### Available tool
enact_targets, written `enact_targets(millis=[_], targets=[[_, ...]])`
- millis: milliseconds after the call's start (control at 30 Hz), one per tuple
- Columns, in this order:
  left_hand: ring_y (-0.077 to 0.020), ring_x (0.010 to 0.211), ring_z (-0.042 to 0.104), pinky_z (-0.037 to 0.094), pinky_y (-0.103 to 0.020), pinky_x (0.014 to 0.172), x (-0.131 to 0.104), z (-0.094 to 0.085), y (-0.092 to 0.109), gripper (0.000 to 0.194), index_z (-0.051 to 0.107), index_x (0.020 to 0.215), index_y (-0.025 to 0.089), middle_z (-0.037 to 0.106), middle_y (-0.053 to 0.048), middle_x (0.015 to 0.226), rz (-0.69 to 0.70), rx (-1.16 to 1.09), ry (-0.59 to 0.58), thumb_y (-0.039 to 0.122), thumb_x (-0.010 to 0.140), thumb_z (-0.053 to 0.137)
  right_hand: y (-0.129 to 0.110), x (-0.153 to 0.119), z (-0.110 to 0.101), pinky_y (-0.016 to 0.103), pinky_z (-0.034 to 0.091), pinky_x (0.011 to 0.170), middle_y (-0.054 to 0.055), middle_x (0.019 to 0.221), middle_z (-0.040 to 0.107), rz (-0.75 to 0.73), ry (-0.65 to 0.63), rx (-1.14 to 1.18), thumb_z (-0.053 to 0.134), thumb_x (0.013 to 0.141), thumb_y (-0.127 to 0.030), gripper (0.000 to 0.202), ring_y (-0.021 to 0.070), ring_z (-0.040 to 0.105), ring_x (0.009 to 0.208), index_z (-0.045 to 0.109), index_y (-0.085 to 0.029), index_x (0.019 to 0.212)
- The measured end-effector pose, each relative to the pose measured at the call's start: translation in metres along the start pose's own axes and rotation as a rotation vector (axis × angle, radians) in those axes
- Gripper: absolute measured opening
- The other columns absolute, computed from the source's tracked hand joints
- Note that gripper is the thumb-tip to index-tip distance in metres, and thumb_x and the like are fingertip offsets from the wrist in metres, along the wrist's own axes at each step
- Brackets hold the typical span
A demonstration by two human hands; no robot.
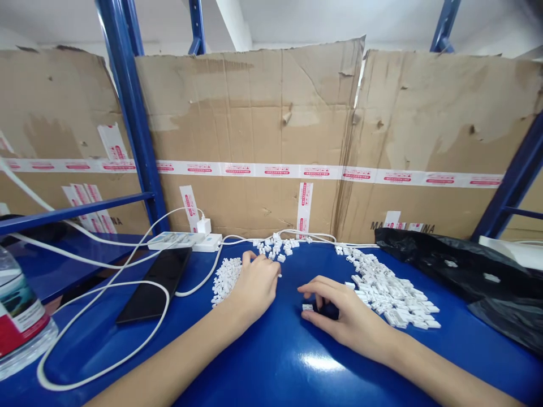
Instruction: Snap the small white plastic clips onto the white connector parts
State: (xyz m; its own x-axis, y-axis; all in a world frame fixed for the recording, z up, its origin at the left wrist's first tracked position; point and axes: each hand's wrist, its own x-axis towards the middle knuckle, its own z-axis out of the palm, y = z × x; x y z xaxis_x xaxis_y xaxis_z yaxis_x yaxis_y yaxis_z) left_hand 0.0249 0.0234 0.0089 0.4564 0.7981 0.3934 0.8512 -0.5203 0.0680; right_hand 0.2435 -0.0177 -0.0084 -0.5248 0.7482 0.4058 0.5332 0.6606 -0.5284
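At eight o'clock the left edge cuts off the bottle (21,319), and its label's small print is unreadable. The left hand (257,277) hides its own fingertips and part of the heap of small white pieces (227,277), so any grip cannot be told. Whether the right hand (343,311) touches the white piece (307,307) by its thumb is unclear, as is the dark patch beneath. Toward four o'clock, the black bag (449,271) runs out of view; white labels (393,219) cover lettering on the cardboard (441,135).
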Motion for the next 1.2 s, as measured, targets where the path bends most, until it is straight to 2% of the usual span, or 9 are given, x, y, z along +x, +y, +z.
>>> enact_targets(millis=[133, 200, 367, 633, 800, 1033, 1200], targets=[[-0.0226, 0.09, 0.062, 0.039, -0.044, 0.094, -0.003, 0.008, 0.007, 0.017, 0.066, 0.086, 0.018, 0.073, -0.005, 0.091, 0.076, -0.255, 0.119, 0.011, 0.094, 0.052, 0.005, 0.002, -0.001, 0.032, 0.05, 0.072, 0.004, 0.096, 0.066, 0.05, 0.104, 0.018, 0.061, 0.098, -0.03, 0.016, 0.0163, 0.061, 0.078, 0.069, -0.022, 0.109], [-0.0204, 0.088, 0.061, 0.039, -0.04, 0.092, -0.004, 0.011, 0.009, 0.015, 0.063, 0.084, 0.018, 0.071, -0.003, 0.088, 0.135, -0.338, 0.148, 0.01, 0.093, 0.054, 0.007, 0.003, -0.001, 0.032, 0.048, 0.071, 0.004, 0.092, 0.068, 0.083, 0.137, 0.036, 0.056, 0.101, -0.034, 0.019, 0.0172, 0.062, 0.078, 0.071, -0.022, 0.102], [-0.0144, 0.079, 0.061, 0.038, -0.037, 0.093, -0.004, 0.014, 0.011, 0.014, 0.058, 0.081, 0.017, 0.068, 0.001, 0.085, 0.282, -0.437, 0.15, 0.009, 0.092, 0.06, 0.01, 0.005, -0.001, 0.032, 0.046, 0.073, 0.002, 0.085, 0.071, 0.168, 0.133, 0.135, 0.054, 0.102, -0.042, 0.031, 0.0185, 0.063, 0.08, 0.074, -0.022, 0.089], [-0.0139, 0.086, 0.064, 0.038, -0.035, 0.093, -0.003, 0.016, 0.008, 0.014, 0.061, 0.083, 0.017, 0.072, 0.001, 0.091, 0.413, -0.494, 0.134, 0.013, 0.096, 0.064, 0.013, 0.009, -0.004, 0.03, 0.046, 0.071, 0.002, 0.088, 0.074, 0.244, 0.089, 0.262, 0.061, 0.096, -0.043, 0.027, 0.0185, 0.062, 0.079, 0.076, -0.021, 0.095], [-0.014, 0.084, 0.064, 0.039, -0.035, 0.092, -0.003, 0.017, 0.008, 0.015, 0.062, 0.081, 0.017, 0.073, 0.001, 0.089, 0.435, -0.51, 0.154, 0.01, 0.094, 0.065, 0.014, 0.009, -0.005, 0.03, 0.046, 0.072, 0.003, 0.082, 0.073, 0.263, 0.045, 0.294, 0.063, 0.093, -0.043, 0.029, 0.0179, 0.062, 0.077, 0.077, -0.019, 0.085], [-0.0148, 0.087, 0.064, 0.041, -0.034, 0.091, -0.002, 0.017, 0.005, 0.01, 0.065, 0.086, 0.018, 0.072, 0.0, 0.091, 0.413, -0.53, 0.139, 0.009, 0.092, 0.068, 0.014, 0.008, -0.003, 0.03, 0.043, 0.065, 0.002, 0.085, 0.074, 0.299, 0.059, 0.301, 0.067, 0.09, -0.046, 0.027, 0.0167, 0.058, 0.072, 0.077, -0.021, 0.091], [-0.0154, 0.088, 0.063, 0.04, -0.034, 0.091, -0.003, 0.017, 0.006, 0.009, 0.067, 0.091, 0.019, 0.071, 0.001, 0.091, 0.383, -0.527, 0.103, 0.012, 0.089, 0.073, 0.013, 0.007, -0.004, 0.029, 0.041, 0.061, 0.002, 0.077, 0.071, 0.311, 0.062, 0.286, 0.067, 0.09, -0.045, 0.027, 0.0148, 0.054, 0.066, 0.075, -0.02, 0.084]])
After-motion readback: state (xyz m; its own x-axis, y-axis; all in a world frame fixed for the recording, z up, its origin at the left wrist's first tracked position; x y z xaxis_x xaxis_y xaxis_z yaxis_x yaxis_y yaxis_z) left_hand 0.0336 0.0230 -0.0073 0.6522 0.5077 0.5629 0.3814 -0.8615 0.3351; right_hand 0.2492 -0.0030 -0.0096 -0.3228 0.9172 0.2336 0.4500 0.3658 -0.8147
